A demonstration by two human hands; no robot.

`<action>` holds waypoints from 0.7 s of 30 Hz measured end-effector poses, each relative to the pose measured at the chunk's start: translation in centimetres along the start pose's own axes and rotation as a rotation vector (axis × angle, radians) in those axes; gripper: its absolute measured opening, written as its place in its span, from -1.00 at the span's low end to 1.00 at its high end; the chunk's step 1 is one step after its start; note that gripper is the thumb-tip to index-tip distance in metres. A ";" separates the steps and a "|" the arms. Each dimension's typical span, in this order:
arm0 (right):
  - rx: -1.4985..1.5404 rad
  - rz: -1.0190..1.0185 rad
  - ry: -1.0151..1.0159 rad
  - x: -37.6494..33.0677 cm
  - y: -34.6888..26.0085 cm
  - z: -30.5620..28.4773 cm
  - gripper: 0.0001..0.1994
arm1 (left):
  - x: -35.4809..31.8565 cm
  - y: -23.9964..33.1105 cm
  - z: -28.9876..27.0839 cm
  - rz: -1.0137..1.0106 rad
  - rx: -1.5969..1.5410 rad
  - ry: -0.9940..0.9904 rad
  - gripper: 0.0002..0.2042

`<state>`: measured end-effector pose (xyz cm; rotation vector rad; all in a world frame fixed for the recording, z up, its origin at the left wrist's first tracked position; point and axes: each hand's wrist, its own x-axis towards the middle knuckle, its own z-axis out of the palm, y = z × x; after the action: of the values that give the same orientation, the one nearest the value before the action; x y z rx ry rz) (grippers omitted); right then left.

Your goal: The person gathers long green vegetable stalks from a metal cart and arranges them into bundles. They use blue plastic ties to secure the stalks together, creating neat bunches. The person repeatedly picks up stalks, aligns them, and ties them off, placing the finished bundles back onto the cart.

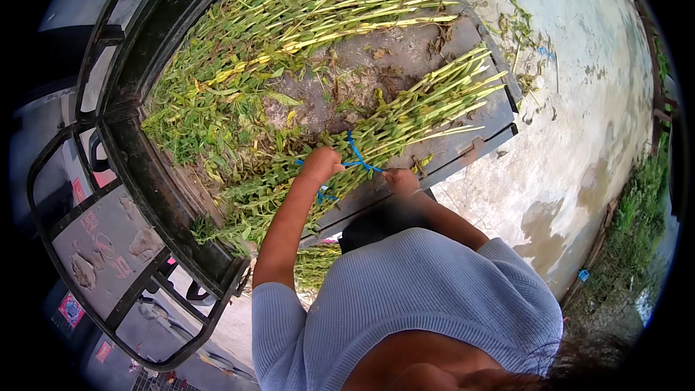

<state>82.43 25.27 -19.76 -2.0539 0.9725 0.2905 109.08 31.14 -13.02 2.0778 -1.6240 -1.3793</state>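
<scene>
A bundle of cut green stalks (405, 112) lies across the near side of a metal cart bed, its leafy ends to the left and bare cut ends to the right. Around its middle runs a blue cord (355, 146), crossed on the near side. My left hand (323, 162) is closed on one part of the cord, against the leaves. Low at the bed's near edge, my right hand (402, 181) pinches the other end, which looks stretched between the two hands. Another loose piece of blue cord hangs by my left forearm.
More leafy stalks (289, 36) cover the far side of the bed. Dirt and dry leaves lie on the bare metal (311, 112) between. A black metal rail frame (119, 137) closes the left end. Pale concrete ground (579, 80) with scattered leaves extends to the right.
</scene>
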 end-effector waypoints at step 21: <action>0.478 -0.719 0.140 -2.7 -12.8 -9.5 -0.74 | -1.9 6.2 -6.1 -0.227 -1.162 0.836 -0.60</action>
<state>88.69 24.07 -4.95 -1.8418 0.2828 -0.4304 109.39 27.96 -4.74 1.6514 -0.1345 -0.8774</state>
